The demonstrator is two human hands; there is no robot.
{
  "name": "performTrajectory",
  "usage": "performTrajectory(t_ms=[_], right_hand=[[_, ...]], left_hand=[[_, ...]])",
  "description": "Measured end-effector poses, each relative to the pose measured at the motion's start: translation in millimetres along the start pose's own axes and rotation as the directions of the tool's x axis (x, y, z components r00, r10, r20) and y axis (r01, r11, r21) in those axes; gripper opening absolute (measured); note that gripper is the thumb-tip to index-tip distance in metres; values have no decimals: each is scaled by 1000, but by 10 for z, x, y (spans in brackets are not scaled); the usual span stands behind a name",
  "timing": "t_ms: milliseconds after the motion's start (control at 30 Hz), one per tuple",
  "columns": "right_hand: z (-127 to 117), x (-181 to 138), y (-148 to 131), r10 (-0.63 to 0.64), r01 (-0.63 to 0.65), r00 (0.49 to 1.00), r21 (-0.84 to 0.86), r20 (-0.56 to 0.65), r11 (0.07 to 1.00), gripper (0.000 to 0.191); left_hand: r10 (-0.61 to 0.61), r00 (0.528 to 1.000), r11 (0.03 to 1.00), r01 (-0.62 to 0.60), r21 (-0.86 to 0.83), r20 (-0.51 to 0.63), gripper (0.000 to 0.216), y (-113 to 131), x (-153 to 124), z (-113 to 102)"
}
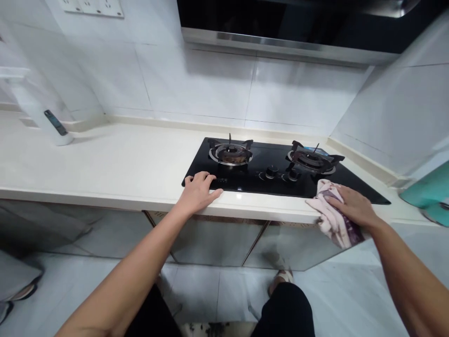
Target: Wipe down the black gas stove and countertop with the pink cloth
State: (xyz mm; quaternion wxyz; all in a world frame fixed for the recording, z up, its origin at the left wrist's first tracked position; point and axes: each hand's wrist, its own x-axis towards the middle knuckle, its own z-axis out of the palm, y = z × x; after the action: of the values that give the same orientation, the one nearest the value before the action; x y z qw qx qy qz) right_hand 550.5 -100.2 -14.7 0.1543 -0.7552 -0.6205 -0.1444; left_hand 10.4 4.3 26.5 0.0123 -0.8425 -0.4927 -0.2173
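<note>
"Where's that pale pink-and-purple fabric cloth (333,215)?"
"Clutched in the right hand (355,206), over the front edge of the black glass two-burner cooktop (270,155), its tail hanging down. The left hand (199,193) lies well apart, fingers spread on the left corner."
"Easy handling?"
"Light, limp, I'd guess; grip the bunched top."

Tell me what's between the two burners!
In the head view, bare black glass lies between left burner and right burner; the knobs sit nearer the front.
</note>
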Motion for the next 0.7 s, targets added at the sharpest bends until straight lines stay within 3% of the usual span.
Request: performTrajectory(t_ms=[133, 200, 300, 400, 467, 533, 600, 700], right_hand=[[-97, -62, -1145, -65, 62, 996, 56, 59, 996, 74], [-162, -53, -1897, -209, 194, 974, 158, 84, 968, 70], [-244, -13, -2979, -427, 390, 898, 261, 105, 883, 69], [-277, 25, -3675, -581, 525, 810, 348, 75, 777, 76], [-274, 59, -3796, -625, 558, 778, 384, 68, 736, 79], [-259, 101, -3635, -632, 551, 769, 400, 98, 732, 79], [-235, 136, -3240, -595, 508, 793, 394, 134, 766, 79], [-184, 143, -2366, -459, 390, 877, 349, 140, 852, 76]], left_hand=[[6, 1000, 1000, -6, 12, -12, 47, 38, 0, 14], [5, 1000, 1000, -4, 12, -20, 47, 35, -1, 21], [3, 1000, 1000, -3, 5, -9, 45, -24, -1, 19], [17, 999, 1000, -16, -19, 46, 41, -131, 10, 1], [12, 997, 1000, -10, -30, 70, 41, -189, 23, -8], [-12, 998, 1000, 14, -22, 56, 40, -215, 36, -7], [-29, 999, 999, 30, -18, 30, 39, -214, 47, 5], [-41, 999, 999, 42, -35, 10, 39, -196, 54, 25]])
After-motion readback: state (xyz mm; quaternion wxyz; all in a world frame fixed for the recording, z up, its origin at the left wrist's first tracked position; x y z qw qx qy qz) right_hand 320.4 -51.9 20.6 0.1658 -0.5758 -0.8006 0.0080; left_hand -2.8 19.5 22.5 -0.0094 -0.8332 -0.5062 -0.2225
